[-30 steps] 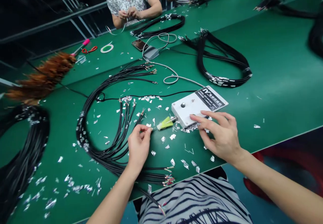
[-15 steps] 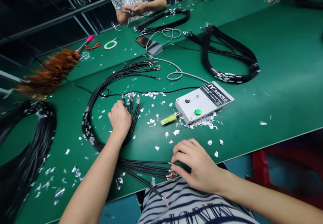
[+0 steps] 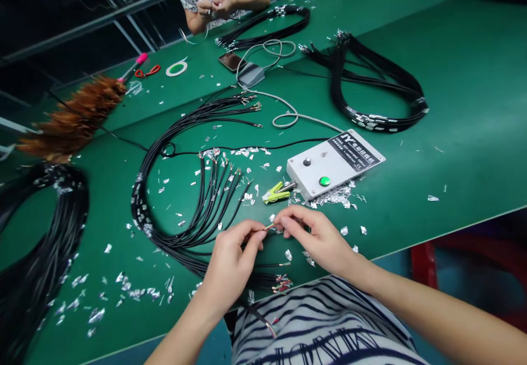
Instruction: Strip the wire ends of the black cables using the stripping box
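My left hand [image 3: 233, 258] pinches a black cable close to its stripped end. Between my fingertips the thin wires [image 3: 269, 226] of that end show, and my right hand [image 3: 317, 236] is closed on their tips. Both hands are over the near part of the table. Left of them curves a bundle of black cables [image 3: 142, 211], its free ends fanned out on the green top. More stripped ends with coloured wires [image 3: 282, 284] lie below my hands. Just beyond my right hand is a white control box [image 3: 319, 164] with a green button and a yellow-green clip [image 3: 275, 192] at its side.
Foil scraps [image 3: 335, 197] litter the green table [image 3: 453, 134]. More cable bundles lie at right [image 3: 382, 121], far back [image 3: 284, 11] and left [image 3: 69, 211]. A brown feather-like duster [image 3: 78, 115], red-handled scissors [image 3: 147, 72], tape roll [image 3: 177, 68] and phone [image 3: 231, 62] lie beyond. A co-worker's hands [image 3: 214, 7] work opposite.
My left hand has come right and nearer from the fanned cable ends, which now lie spread apart. My right hand has moved up and left from the lower cable ends; both now meet at one cable end.
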Available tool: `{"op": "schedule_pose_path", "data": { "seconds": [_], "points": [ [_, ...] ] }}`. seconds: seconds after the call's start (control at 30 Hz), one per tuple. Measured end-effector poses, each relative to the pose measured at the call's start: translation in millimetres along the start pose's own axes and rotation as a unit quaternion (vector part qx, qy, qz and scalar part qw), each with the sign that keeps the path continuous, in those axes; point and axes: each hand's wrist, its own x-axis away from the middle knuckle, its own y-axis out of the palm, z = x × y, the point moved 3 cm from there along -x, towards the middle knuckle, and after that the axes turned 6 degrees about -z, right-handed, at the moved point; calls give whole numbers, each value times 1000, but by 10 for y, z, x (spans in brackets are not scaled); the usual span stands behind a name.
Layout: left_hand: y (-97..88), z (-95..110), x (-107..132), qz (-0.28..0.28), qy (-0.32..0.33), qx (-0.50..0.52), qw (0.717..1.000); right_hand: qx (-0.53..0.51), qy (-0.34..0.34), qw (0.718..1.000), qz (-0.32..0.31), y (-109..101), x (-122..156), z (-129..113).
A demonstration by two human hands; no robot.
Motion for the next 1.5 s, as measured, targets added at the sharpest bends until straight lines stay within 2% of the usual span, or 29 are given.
{"op": "schedule_pose_path", "data": {
  "seconds": [0.07, 0.17, 0.53, 0.67, 0.8, 0.9, 1.0, 1.1, 1.13, 1.2, 1.3, 1.4, 1.5],
  "points": [
    [1, -45, -24, 12, -28, 58, 998, -100, 43, 994, -19, 12, -21, 40],
    [12, -69, -32, 22, -45, 114, 992, -177, 74, 980, -44, 47, -46, 39],
    [24, -69, 6, 41, -40, 205, 977, -233, 105, 967, -9, 221, -132, 45],
    [11, -53, 6, 9, -41, 242, 969, -253, 111, 961, -28, 268, -147, 16],
    [12, -56, -22, 3, -49, 283, 958, -227, 127, 965, -39, 293, -137, 14],
    [36, -99, -35, 66, -53, 310, 947, -190, 127, 973, -36, 289, -120, 1],
    [71, -152, -35, 132, -58, 329, 933, -114, 87, 989, -24, 235, -100, -52],
    [89, -168, -43, 140, -57, 309, 939, 50, 7, 999, -5, 126, -79, -135],
    [88, -166, -49, 136, -56, 301, 942, 116, -26, 993, 1, 90, -72, -166],
    [79, -160, -61, 125, -56, 286, 948, 251, -96, 963, 14, 39, -61, -225],
    [66, -148, -72, 105, -58, 263, 957, 424, -191, 885, 24, 33, -72, -292],
    [60, -125, -73, 87, -38, 219, 971, 507, -259, 822, -19, 54, -114, -322],
    [52, -85, -88, 100, 36, 126, 986, 536, -281, 793, -64, -13, -155, -337]
  ]
}}
